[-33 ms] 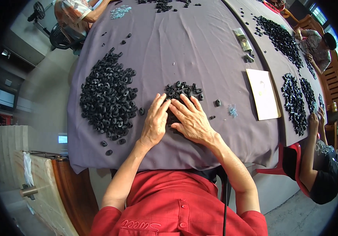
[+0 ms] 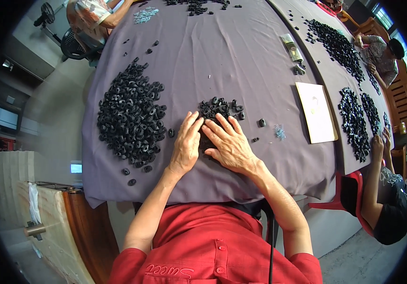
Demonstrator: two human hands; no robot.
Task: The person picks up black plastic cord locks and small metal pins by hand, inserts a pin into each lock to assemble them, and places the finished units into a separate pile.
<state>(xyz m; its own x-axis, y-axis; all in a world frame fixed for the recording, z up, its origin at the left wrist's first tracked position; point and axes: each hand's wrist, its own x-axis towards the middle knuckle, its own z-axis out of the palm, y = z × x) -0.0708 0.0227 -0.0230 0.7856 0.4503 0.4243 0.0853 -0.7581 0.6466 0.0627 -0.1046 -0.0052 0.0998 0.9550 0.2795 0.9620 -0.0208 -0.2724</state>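
My left hand (image 2: 185,144) rests at the left side of a small heap of black plastic pieces (image 2: 216,108). Its fingers are stretched out, and nothing is gripped in them. From the right, my right hand (image 2: 231,146) lies over the near part of the same heap, fingers extended and slightly spread. The fingertips of both hands almost meet over the pieces, some of which are hidden beneath the palms. To the left of my hands spreads a large pile of black ribbed plastic pieces (image 2: 131,113).
Right of my hands lie a loose black piece (image 2: 262,123) and a patch of tiny clear-blue bits (image 2: 279,132). Farther right are a pale board (image 2: 315,112) and a small packet (image 2: 292,48). Other people sit around the cloth-covered table (image 2: 241,52), with more black piles near them.
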